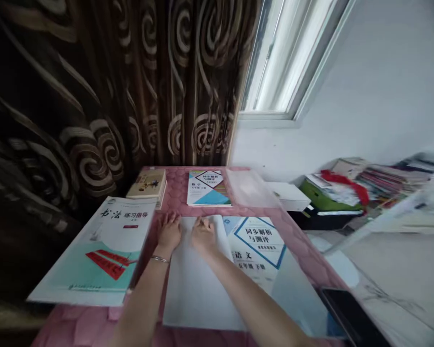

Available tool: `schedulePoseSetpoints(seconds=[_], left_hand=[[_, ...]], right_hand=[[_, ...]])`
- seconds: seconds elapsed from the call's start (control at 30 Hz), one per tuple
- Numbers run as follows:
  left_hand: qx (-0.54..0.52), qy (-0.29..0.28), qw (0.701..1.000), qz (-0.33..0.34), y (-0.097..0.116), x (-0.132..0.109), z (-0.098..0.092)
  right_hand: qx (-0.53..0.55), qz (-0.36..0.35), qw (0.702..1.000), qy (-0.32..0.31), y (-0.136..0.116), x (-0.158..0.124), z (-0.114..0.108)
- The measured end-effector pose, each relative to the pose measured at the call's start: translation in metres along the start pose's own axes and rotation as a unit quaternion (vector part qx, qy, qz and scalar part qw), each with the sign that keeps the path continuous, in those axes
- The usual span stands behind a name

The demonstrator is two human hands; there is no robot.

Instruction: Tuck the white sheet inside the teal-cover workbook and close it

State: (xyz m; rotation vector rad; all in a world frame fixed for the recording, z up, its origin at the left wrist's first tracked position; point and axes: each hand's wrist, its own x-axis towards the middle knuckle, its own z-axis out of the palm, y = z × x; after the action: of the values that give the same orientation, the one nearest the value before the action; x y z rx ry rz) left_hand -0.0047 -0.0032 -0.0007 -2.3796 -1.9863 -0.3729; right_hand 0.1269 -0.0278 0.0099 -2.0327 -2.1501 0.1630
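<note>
Your white sheet point(198, 294), nearest, lies on the pink worktop point(296, 236) overlapping the blue-diamond workbook point(258, 241), with left hand point(169, 232) and right hand point(203, 236) flat on its far edge, fingers point(173, 220) spread, gripping nothing; seemingly a pressing-flat step, which next calls for even pressure along the edge.

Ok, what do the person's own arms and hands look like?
The left hand and right hand are ungloved, and the arms behind them show no sleeves. A thin silver-coloured bangle circles the left wrist.
</note>
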Motion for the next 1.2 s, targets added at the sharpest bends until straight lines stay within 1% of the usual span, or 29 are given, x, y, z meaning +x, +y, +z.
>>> schedulePoseSetpoints(seconds=[0.1,0.17,0.23,0.33,0.4,0.47,0.5,0.57,0.63,0.73,0.8,0.87,1.0,1.2], left_hand=[[0.017,0.024,0.999,-0.019,0.002,-0.004,-0.002],[0.029,0.025,0.999,-0.035,0.006,-0.009,-0.003],[0.039,0.021,0.998,-0.048,0.011,-0.019,-0.005],[0.044,0.013,0.998,-0.039,0.017,-0.046,-0.009],[0.044,0.003,0.999,-0.023,0.018,-0.071,-0.013],[0.046,-0.014,0.999,-0.008,0.016,-0.099,-0.019],[0.045,-0.026,0.999,-0.002,0.014,-0.113,-0.022],[0.034,-0.055,0.998,0.016,0.008,-0.139,-0.028],[0.010,-0.087,0.995,0.047,0.000,-0.161,-0.035],[-0.024,-0.141,0.986,0.085,-0.013,-0.183,-0.047],[-0.044,-0.179,0.979,0.091,-0.018,-0.190,-0.057],[-0.062,-0.207,0.972,0.088,-0.019,-0.190,-0.064],[-0.084,-0.232,0.966,0.072,-0.015,-0.185,-0.072],[-0.093,-0.270,0.957,0.042,-0.014,-0.181,-0.075]], right_hand=[[-0.010,0.007,1.000,0.018,0.004,-0.004,-0.003],[-0.012,-0.008,0.999,0.035,0.005,-0.007,-0.004],[-0.011,-0.018,0.999,0.034,0.005,-0.009,-0.005],[-0.018,-0.014,1.000,0.011,0.006,-0.008,-0.009],[-0.021,-0.012,1.000,-0.003,0.006,-0.008,-0.014],[-0.019,-0.018,1.000,-0.011,0.005,-0.017,-0.019],[-0.015,-0.030,0.999,-0.012,0.004,-0.025,-0.021],[-0.003,-0.070,0.997,-0.008,0.000,-0.052,-0.023],[0.019,-0.116,0.993,-0.008,-0.004,-0.090,-0.020],[0.050,-0.150,0.987,-0.033,-0.008,-0.146,-0.011],[0.066,-0.152,0.985,-0.051,-0.009,-0.171,-0.005],[0.080,-0.144,0.984,-0.063,-0.008,-0.180,-0.001],[0.089,-0.142,0.982,-0.085,-0.002,-0.174,0.000],[0.102,-0.158,0.973,-0.136,0.010,-0.170,-0.010]])
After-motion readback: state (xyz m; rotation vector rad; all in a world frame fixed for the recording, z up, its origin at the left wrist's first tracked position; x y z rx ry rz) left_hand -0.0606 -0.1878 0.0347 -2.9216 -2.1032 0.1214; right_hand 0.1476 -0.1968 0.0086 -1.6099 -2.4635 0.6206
